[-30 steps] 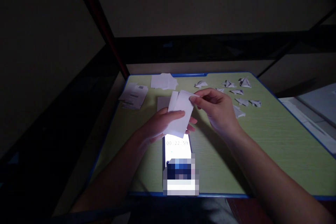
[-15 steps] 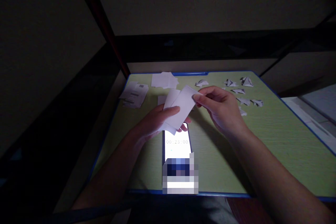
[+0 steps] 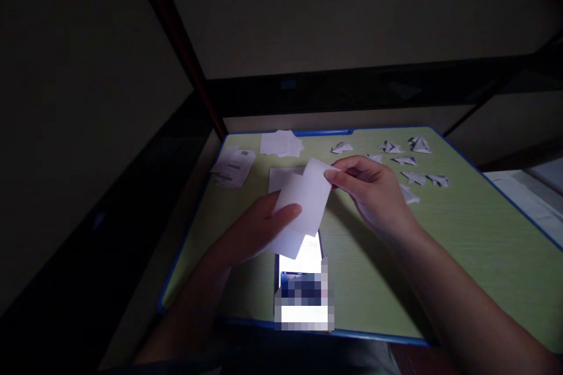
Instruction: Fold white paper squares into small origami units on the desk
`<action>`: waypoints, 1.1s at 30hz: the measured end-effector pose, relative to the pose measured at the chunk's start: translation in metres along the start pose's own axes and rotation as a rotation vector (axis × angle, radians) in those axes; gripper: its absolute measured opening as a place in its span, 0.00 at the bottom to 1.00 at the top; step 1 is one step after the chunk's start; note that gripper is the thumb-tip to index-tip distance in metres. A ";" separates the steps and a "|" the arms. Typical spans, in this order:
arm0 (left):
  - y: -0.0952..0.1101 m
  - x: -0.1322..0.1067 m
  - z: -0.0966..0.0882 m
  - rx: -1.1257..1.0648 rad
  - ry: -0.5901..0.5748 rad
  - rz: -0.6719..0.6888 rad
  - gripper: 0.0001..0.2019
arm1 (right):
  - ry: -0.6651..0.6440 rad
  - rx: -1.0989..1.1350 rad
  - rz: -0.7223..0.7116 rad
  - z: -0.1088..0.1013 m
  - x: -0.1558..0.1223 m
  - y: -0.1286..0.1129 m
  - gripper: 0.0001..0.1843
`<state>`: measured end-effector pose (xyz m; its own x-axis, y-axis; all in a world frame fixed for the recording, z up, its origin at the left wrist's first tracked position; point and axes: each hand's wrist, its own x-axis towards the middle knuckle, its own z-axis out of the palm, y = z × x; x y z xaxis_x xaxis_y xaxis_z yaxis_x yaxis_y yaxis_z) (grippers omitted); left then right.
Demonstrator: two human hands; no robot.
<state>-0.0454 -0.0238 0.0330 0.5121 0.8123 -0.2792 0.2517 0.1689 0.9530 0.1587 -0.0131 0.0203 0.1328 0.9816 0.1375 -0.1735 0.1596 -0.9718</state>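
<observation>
Over the middle of the green table, white paper sheets are held between both hands. My left hand is closed on them, its thumb lying across the front and its other fingers hidden behind. My right hand pinches the upper right corner of the front sheet between thumb and fingers. That front sheet overlaps another one, which hangs lower on the left. Below the sheets lies a lit phone, partly covered by them and partly blurred out.
Printed papers lie at the back left, beside a stack of blank white sheets. Several folded paper pieces are spread over the back right. A blue edge rims the table, with dark walls behind.
The front sheet has turned more upright and the papers have dropped lower over the phone, hiding more of its screen. My view has tilted slightly, shifting the table down.
</observation>
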 end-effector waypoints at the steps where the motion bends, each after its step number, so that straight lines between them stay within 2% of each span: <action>1: -0.002 -0.005 -0.006 0.108 0.052 0.007 0.17 | 0.006 0.001 -0.003 -0.002 0.000 -0.001 0.05; 4: -0.014 -0.017 -0.030 0.472 0.312 0.061 0.17 | 0.026 -0.009 -0.017 -0.006 0.001 -0.003 0.05; 5: -0.018 -0.020 -0.040 0.585 0.371 0.036 0.17 | 0.029 -0.018 -0.024 -0.008 0.001 -0.004 0.05; 7: -0.021 -0.024 -0.057 0.838 0.375 -0.073 0.18 | 0.031 -0.039 -0.033 -0.009 0.002 -0.004 0.06; 9: -0.018 -0.022 -0.071 1.026 0.419 -0.124 0.22 | 0.034 -0.054 -0.040 -0.010 0.003 -0.005 0.06; 13: -0.008 0.002 -0.090 1.235 0.611 -0.074 0.20 | 0.072 -0.078 -0.050 -0.014 0.007 -0.006 0.07; 16: -0.012 0.028 -0.099 1.311 0.604 -0.107 0.16 | 0.102 -0.114 -0.070 -0.019 0.011 -0.006 0.09; 20: -0.022 0.049 -0.105 1.357 0.624 -0.154 0.19 | 0.123 -0.110 -0.076 -0.023 0.014 -0.007 0.10; 33: -0.017 0.052 -0.108 1.333 0.539 -0.229 0.21 | 0.166 -0.124 -0.096 -0.023 0.012 -0.010 0.04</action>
<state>-0.1120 0.0762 0.0147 0.0680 0.9967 -0.0441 0.9977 -0.0682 -0.0035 0.1843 -0.0052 0.0275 0.3034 0.9301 0.2070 -0.0320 0.2270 -0.9734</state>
